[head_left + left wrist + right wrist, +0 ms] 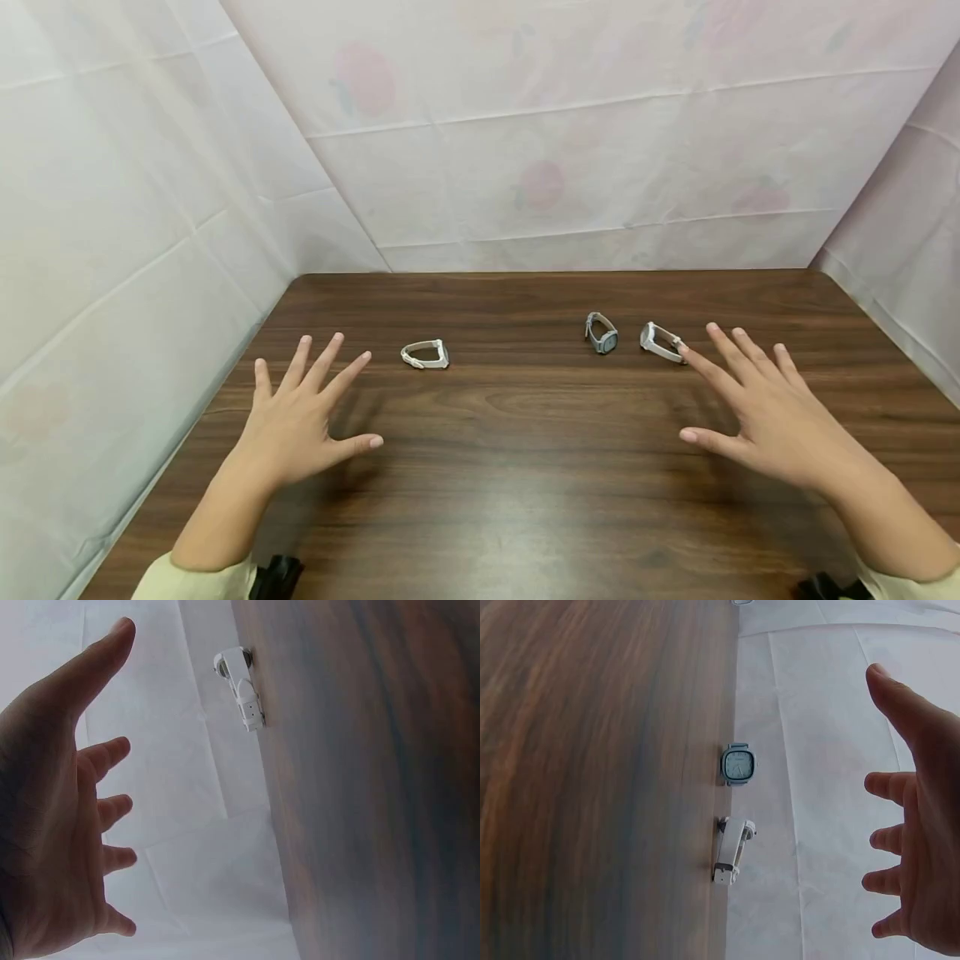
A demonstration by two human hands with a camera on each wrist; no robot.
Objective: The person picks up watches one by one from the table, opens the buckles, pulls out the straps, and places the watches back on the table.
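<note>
Three wristwatches lie on a dark wooden table (525, 467). A white watch (425, 354) (240, 686) sits left of centre, just beyond my left hand (303, 412) (60, 802), which hovers with fingers spread and holds nothing. A grey watch (602, 332) (738, 763) and a second white watch (662, 342) (731, 850) lie right of centre. My right hand (757, 400) (915, 847) is spread flat above the table. Its index fingertip reaches the second white watch's strap in the head view; contact is unclear.
White sheeting with faint pink fruit prints (540, 183) walls the table on the left, back and right. The table's left edge (187, 433) runs close beside my left hand. Black wrist-camera mounts (276, 577) show at both sleeves.
</note>
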